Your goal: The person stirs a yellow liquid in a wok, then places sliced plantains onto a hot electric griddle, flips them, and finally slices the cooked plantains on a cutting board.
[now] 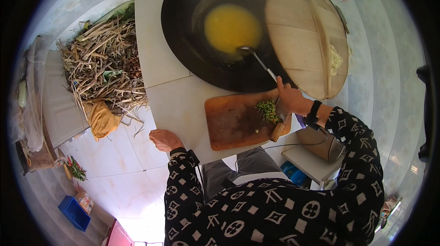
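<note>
My right hand (293, 98) grips the handle of a metal ladle (263, 64), whose bowl dips at the edge of a yellow liquid (232, 28). The liquid pools in the bottom of a large black wok (182, 50) set into the tiled counter. Below the wok lies a wooden cutting board (233, 122) with a heap of chopped green herbs (268, 111). A cleaver with a wooden handle (277, 131) rests beside the heap, its blade partly hidden under my right hand. My left hand (166, 140) rests with curled fingers on the counter's left edge, and I see nothing in it.
A round wooden lid (295, 43) leans over the wok's right rim, with a pale crumpled cloth (336, 59) on it. Dry stalks (103, 60) are piled on the floor at left, near a yellow-brown bag (103, 119). A blue bin (74, 213) stands lower left.
</note>
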Tool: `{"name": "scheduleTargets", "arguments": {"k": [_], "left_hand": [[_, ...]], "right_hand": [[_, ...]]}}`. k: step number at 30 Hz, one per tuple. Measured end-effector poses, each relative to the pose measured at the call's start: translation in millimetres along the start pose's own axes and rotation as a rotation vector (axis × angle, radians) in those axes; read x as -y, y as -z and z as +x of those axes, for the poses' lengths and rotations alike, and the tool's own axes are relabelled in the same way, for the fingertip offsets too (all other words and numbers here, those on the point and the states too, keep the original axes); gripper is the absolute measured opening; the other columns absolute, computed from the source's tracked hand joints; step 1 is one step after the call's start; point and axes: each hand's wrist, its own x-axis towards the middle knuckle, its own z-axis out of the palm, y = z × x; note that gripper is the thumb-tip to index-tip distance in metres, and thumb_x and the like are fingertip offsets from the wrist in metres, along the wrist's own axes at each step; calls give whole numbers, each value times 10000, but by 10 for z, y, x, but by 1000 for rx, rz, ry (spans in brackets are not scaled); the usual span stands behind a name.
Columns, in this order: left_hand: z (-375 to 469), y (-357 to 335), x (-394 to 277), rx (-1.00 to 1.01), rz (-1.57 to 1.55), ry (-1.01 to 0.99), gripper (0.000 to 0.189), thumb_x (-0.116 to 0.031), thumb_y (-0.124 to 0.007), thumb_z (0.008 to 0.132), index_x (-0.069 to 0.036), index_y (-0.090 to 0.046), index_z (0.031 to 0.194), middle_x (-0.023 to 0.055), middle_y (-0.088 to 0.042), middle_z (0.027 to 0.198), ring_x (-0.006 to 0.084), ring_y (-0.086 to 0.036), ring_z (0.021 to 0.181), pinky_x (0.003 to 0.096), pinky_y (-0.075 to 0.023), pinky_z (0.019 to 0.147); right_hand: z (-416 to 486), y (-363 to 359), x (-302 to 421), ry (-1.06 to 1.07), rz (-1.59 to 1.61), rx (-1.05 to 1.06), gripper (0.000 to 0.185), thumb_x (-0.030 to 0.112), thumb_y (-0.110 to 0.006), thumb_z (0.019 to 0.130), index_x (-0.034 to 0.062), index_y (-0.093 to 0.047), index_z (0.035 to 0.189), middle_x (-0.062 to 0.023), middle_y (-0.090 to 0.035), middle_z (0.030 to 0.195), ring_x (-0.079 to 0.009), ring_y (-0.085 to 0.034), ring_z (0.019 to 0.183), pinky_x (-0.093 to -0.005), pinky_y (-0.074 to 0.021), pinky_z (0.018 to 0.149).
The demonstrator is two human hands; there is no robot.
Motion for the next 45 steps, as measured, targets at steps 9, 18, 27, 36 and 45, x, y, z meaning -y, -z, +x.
{"name": "scheduleTargets", "arguments": {"k": [9,18,27,36,45], "left_hand": [[-11,22,-27,-25,-1,1,389,-293,-373,1087,-22,-625,968,195,-730,944,418,-705,821,518,-557,725],[-8,-26,-7,-41,-33,12,377,-293,-382,1087,-26,-627,983,189,-733,976,433,-696,824,528,-544,705],[3,-42,0,-57,-26,7,380,-299,-383,1093,-33,-632,986,181,-733,975,435,-695,812,540,-542,695],[1,-27,9,-37,-17,8,385,-300,-382,1091,-27,-631,983,196,-730,959,424,-704,828,528,-550,710],[-2,-11,1,-9,-32,11,376,-294,-385,1091,-22,-619,978,186,-725,989,436,-694,830,531,-539,712]], "right_hand": [[1725,193,67,-31,353,-464,734,103,-572,923,-139,-157,1478,-382,-651,939,-572,-647,850,-625,-528,782],[2826,506,546,331,-200,-447,780,169,-614,909,-274,-253,1439,-311,-686,767,-438,-697,692,-491,-557,683],[994,313,836,332,-32,-143,907,116,-670,847,-196,-172,1538,-317,-655,950,-432,-702,744,-486,-582,643],[94,70,128,172,-12,-96,848,27,-621,861,-59,-185,1583,-298,-631,1009,-445,-700,807,-503,-575,658],[1930,371,171,-63,440,-437,610,59,-525,932,-35,-264,1475,-337,-671,841,-553,-664,887,-597,-544,754]]}}
